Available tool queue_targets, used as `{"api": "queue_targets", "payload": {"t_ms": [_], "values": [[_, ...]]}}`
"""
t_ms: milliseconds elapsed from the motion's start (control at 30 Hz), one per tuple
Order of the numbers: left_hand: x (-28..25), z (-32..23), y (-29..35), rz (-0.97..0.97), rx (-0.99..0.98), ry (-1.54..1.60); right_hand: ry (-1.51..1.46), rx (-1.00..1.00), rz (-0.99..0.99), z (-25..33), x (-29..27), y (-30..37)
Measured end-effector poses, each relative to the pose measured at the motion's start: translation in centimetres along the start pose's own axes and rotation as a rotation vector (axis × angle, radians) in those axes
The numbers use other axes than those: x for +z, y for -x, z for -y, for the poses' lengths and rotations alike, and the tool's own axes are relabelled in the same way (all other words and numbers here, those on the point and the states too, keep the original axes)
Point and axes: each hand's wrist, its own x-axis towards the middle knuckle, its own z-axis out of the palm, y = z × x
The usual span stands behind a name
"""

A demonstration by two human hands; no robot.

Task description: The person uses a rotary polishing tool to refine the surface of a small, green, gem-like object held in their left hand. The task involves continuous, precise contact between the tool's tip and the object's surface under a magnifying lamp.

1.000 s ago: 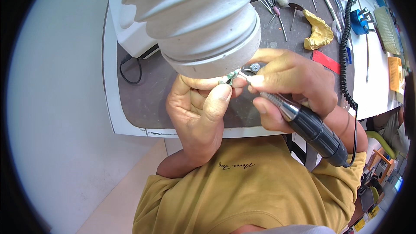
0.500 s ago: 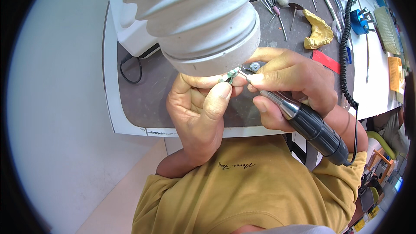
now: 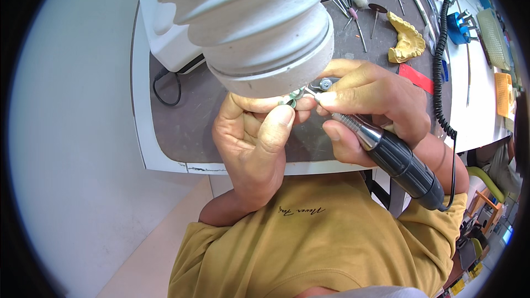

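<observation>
Below the mouth of a white corrugated hose, my left hand pinches a small greenish dental piece between thumb and fingers. Part of that piece is covered by the fingertips. My right hand is closed round a black and silver rotary handpiece, gripped like a pen and slanting up to the left. Its thin bit reaches the right side of the piece; whether the two touch I cannot tell. Just beyond the fingertips lies a small round metal part.
The white hose hangs close over my fingers. A yellow dental cast, a red strip and several burs lie on the grey bench mat. A coiled black cord runs down the right. A white device stands at the left.
The small dental piece looks slightly turned in my left fingertips. Both hands and the handpiece stay in nearly the same place.
</observation>
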Motion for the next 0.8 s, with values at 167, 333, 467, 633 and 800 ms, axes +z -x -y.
{"api": "queue_targets", "payload": {"t_ms": [167,333,467,633,800], "values": [[0.24,0.14,0.04,-0.030,0.027,-0.020,-0.021,0.012,-0.016,-0.03,0.10,0.17],[-0.18,0.07,0.16,0.057,0.047,-0.160,0.003,0.033,0.005,0.20,-0.32,0.06],[-0.49,0.27,0.11,0.084,0.057,-0.129,-0.006,0.033,0.024,0.22,-0.21,0.03],[-0.26,0.10,0.16,0.072,0.045,-0.136,-0.013,0.015,-0.013,-0.15,-0.07,0.18],[-0.36,0.21,0.15,0.066,0.047,-0.139,-0.009,0.019,0.024,0.20,-0.19,-0.08]]}}
